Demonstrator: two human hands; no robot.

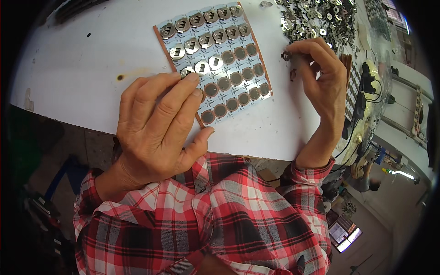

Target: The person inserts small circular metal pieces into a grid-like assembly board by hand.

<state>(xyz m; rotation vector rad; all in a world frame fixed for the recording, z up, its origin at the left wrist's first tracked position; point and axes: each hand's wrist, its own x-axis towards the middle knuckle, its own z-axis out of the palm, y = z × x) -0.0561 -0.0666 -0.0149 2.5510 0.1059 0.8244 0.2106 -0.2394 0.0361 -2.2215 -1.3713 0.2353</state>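
Observation:
A panel of small light-blue circuit boards (211, 90) with brown edge strips lies on the white table. Round silvery metal clips (206, 40) sit on its two far rows and on the left part of the third row. Bare dark round pads (236, 78) show on the nearer boards. My left hand (158, 123) is over the panel's left side, fingers stretched out, fingertips at the leftmost clip of the third row, which they partly hide. Right of the panel, my right hand (321, 73) has bent fingers closed on a small dark metal clip (285, 56) at the fingertips.
A heap of loose metal clips (318, 20) covers the far right of the table (82, 59). Beyond my right wrist stand more board panels (353, 87) and black plugs with cables (368, 85). Another person (364, 178) is in the background at right.

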